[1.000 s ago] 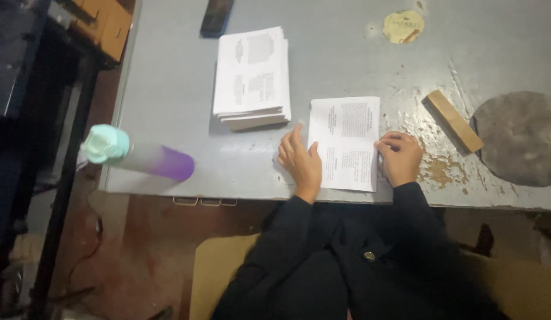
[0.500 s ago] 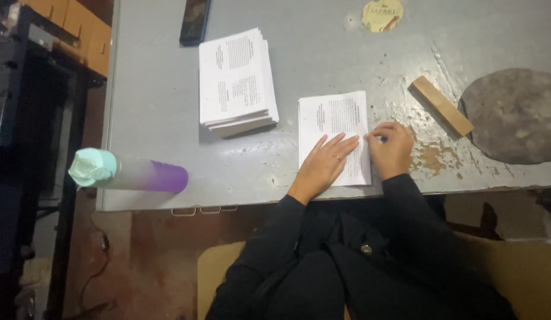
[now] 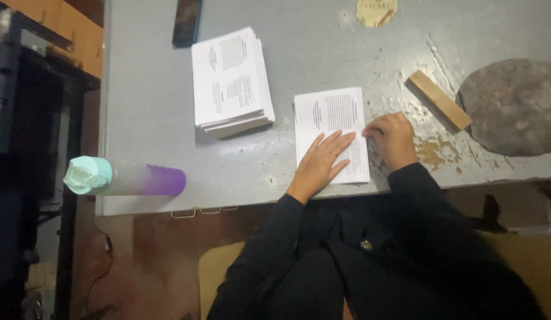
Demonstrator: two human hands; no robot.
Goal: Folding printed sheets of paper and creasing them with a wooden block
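Since a second ago the left hand [image 3: 320, 163] has moved from the sheet's left edge onto the sheet [image 3: 332, 131] itself; half a second back it was already lying across it, and it lies there much the same now. Its fingers [image 3: 338, 142] are spread flat and straight, pressing down on the lower half of the paper and gripping nothing. The right hand [image 3: 393, 137] has stayed at the sheet's right edge throughout. It is curled loosely, fingertips touching the paper's margin; from here I cannot tell whether it pinches the edge or only rests on it. The sheet itself looks to lie where it did, near the front edge of the grey bench [image 3: 145, 106], printed side up, just right of centre.

The stack [image 3: 231, 80] of like printed sheets sits untouched behind and to the left of it, a little apart. A dark phone [image 3: 187, 22] lies beyond the stack at the far edge. The wood block [image 3: 438, 99] lies tilted to the right of the right hand, near it but not touching, beside a big round brownish patch [image 3: 513, 106] on the bench top.

The one container is the bottle [image 3: 124, 178], lying on its side at the bench's front left corner, mint cap pointing left, body fading from frosted clear to purple. What is inside cannot be seen.
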